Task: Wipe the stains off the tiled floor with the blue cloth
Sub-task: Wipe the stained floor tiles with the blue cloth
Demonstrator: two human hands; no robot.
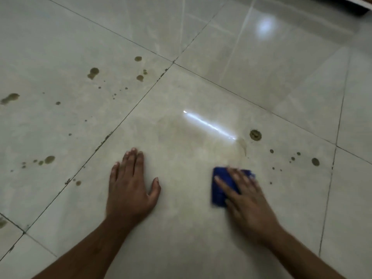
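Observation:
The folded blue cloth (221, 188) lies flat on a glossy beige floor tile (181, 137). My right hand (244, 196) presses down on it with straight, spread fingers; hand and cloth look motion-blurred. My left hand (130, 188) rests flat on the same tile, fingers straight, holding nothing. Brown stains sit to the right of the cloth: a large round spot (255, 135), a faint smear (243, 146) and several small drops (315, 161). More stains (93, 73) dot the tile to the left.
Dark grout lines (120, 123) cross the floor diagonally, some with dirt specks. Further stains lie at the far left (9, 98) and lower left (49, 159). Light glare (209, 124) reflects off the middle tile. A dark edge shows at the top right corner (352, 7).

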